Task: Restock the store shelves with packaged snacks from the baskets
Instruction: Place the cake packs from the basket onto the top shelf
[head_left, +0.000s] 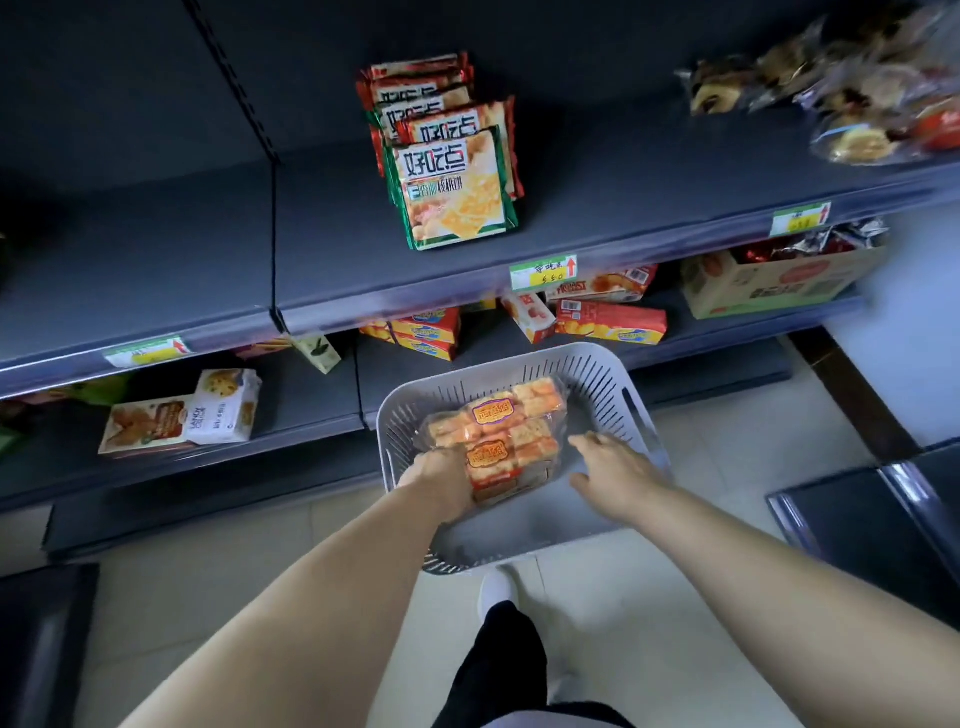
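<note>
Orange snack pack (511, 451) in left hand (440, 480)

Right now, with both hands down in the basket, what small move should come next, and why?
Probably bring the right hand onto the near snack pack and lift it: the left hand grips its left edge, while the right is open beside it in the gray basket.

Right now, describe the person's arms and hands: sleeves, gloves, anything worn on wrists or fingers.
Both forearms are bare as far up as the frame shows, with no sleeves in view. The left hand and right hand wear no gloves. No watch, bracelet or ring shows on either wrist or on the fingers in view, and no markings appear.
</note>
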